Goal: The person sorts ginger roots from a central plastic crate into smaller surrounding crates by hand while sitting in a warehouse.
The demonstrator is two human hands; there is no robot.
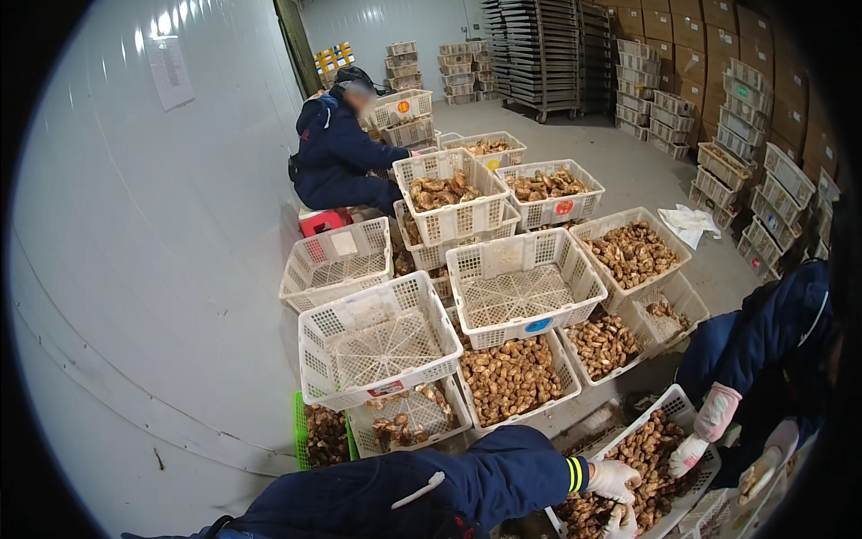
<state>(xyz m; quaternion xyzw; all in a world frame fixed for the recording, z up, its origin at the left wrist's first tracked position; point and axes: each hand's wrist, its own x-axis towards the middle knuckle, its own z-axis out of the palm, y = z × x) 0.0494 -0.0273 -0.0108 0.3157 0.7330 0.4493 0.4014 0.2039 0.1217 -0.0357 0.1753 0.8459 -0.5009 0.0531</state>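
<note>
My left hand, in a white glove below a dark blue sleeve with yellow bands, reaches over a white plastic crate at the lower right. Its fingers curl down against brown, knobbly pieces that look like mushrooms. What they pinch, if anything, is hidden. Just below, my gloved right hand is partly cut off by the lower edge, its fingers bent close together near the pile. I cannot make out what it grips. A co-worker's gloved hand touches the same crate's far right side.
Two bare-bottomed crates sit atop others beyond my arm. A filled crate and a green crate stand near. Another person sits at the back left. Crate stacks and cartons line the right; a white wall bounds the left.
</note>
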